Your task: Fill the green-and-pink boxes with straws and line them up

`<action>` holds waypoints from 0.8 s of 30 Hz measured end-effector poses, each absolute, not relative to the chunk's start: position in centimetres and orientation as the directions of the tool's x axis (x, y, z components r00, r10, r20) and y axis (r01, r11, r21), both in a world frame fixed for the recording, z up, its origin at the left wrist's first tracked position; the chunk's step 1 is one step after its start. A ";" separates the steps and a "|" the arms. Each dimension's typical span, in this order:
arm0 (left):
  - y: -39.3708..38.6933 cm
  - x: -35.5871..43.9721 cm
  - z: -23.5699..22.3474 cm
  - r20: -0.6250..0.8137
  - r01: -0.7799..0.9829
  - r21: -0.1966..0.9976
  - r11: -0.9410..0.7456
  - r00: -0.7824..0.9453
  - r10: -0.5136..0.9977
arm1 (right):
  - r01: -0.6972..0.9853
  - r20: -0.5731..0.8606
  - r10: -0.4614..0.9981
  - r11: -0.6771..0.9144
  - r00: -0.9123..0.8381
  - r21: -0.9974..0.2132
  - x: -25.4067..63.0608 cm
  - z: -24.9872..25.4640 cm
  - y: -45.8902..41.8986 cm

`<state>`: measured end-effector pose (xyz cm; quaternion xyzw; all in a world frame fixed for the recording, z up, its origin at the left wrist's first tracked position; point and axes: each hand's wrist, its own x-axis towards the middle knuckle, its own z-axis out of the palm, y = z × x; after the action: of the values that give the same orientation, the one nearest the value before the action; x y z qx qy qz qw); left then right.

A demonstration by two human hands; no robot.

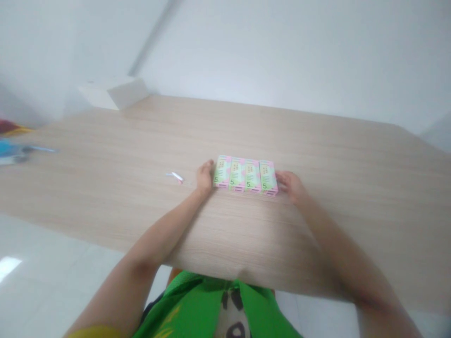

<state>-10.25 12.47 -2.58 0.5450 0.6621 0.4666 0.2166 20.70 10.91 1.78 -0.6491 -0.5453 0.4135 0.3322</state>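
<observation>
Four small cardboard boxes [245,175] sit side by side in a tight row, touching one another, on the table in front of me, a little right of my centre. My left hand [205,177] is at the row's left end and my right hand [289,185] is at its right end. Both hands are narrow, with the fingers against the end boxes, so the row is held between them. Each box is pale green with pink edging and has a large printed "5" at its lower left. The smaller print is too blurred to read, and I can make out no brand.

Just left of my left hand, a small white scrap [175,177] lies on the light wood-grain tabletop [327,150]. A white block [114,92] sits by the table's far left corner, against a white wall [282,47]. A blurred blue object [14,152] and a red-and-yellow object [9,126] show at the far left. Glossy white floor tiles [42,253] show past the near edge, and my green garment [197,305] shows below.
</observation>
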 end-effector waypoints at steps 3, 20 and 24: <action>10.0 -10.1 -1.3 0.420 0.603 0.791 -0.110 -0.403 0.813 | 0.463 -0.291 0.956 -0.268 0.022 -0.845 21.9 4.4 12.5; 5.7 -0.8 -1.7 0.531 0.728 -0.194 -0.658 0.642 0.553 | 0.946 -0.150 0.988 -0.029 -0.021 -0.322 15.1 5.4 22.7; 6.1 0.0 -1.3 0.503 0.750 -0.197 -0.631 0.630 0.592 | 0.960 -0.217 0.969 0.057 -0.120 -0.275 13.8 5.2 23.8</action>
<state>-0.02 6.12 -1.33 0.8808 0.3810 0.1998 -0.1981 13.84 23.77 5.21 -0.6633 -0.7268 0.1776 0.0129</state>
